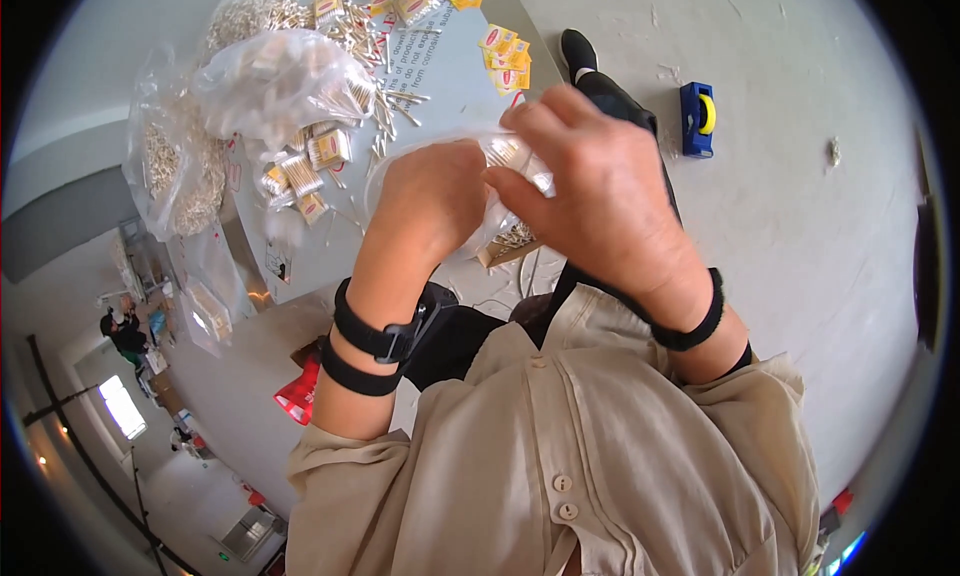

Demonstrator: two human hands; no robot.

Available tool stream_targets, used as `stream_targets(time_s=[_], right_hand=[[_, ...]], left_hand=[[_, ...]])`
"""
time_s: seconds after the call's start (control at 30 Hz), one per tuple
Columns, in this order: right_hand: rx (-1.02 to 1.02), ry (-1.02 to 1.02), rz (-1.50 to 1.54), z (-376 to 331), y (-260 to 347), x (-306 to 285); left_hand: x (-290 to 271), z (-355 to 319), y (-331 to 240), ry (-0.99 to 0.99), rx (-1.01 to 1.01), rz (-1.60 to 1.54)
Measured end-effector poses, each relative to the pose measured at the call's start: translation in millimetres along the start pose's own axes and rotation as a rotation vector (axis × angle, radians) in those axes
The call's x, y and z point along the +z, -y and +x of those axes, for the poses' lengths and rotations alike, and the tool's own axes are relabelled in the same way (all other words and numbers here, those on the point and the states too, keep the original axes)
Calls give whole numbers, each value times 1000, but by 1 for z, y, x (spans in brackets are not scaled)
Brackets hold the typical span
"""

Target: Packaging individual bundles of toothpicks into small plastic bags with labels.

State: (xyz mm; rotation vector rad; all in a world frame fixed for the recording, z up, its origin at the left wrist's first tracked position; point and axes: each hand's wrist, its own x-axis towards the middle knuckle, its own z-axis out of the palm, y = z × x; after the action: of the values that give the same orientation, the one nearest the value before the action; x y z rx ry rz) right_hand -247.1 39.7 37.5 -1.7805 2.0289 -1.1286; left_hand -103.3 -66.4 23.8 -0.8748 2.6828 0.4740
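In front of my chest is a clear plastic bag (495, 211) with what look like cotton swabs inside. My left hand (435, 186) is closed in a fist around the gathered plastic. On the other side of the bag, my right hand (595, 171) is curled with thumb and fingers about the plastic, slightly blurred by motion. Its fingertips are partly hidden. Beyond my left hand, packs of cotton swabs (300, 174) with yellow-and-white labels lie beside loose cotton swabs (408, 104) on the grey printed tabletop (335, 241).
Large clear bags of swabs (285, 81) cover the table's left and far side. Yellow label cards (507, 58) lie near its right edge. A cardboard box of swabs (510, 244) stands below my hands. A blue tape dispenser (697, 121) with yellow tape sits to the right.
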Motion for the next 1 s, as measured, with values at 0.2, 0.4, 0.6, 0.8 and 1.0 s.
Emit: stream_targets(time_s=[0.2, 0.4, 0.6, 0.8, 1.0], right_hand=[[-78, -92, -70, -5, 23, 21], [-87, -116, -63, -8, 27, 34], [-86, -119, 23, -7, 31, 38], [24, -156, -243, -5, 41, 53], [-140, -231, 96, -6, 23, 45]], left_hand=[[17, 7, 0, -550, 502, -143], [20, -5, -2, -216, 235, 18], [18, -1, -1, -69, 193, -249], [17, 3, -1, 78, 113, -513], [17, 5, 4, 209, -16, -791]])
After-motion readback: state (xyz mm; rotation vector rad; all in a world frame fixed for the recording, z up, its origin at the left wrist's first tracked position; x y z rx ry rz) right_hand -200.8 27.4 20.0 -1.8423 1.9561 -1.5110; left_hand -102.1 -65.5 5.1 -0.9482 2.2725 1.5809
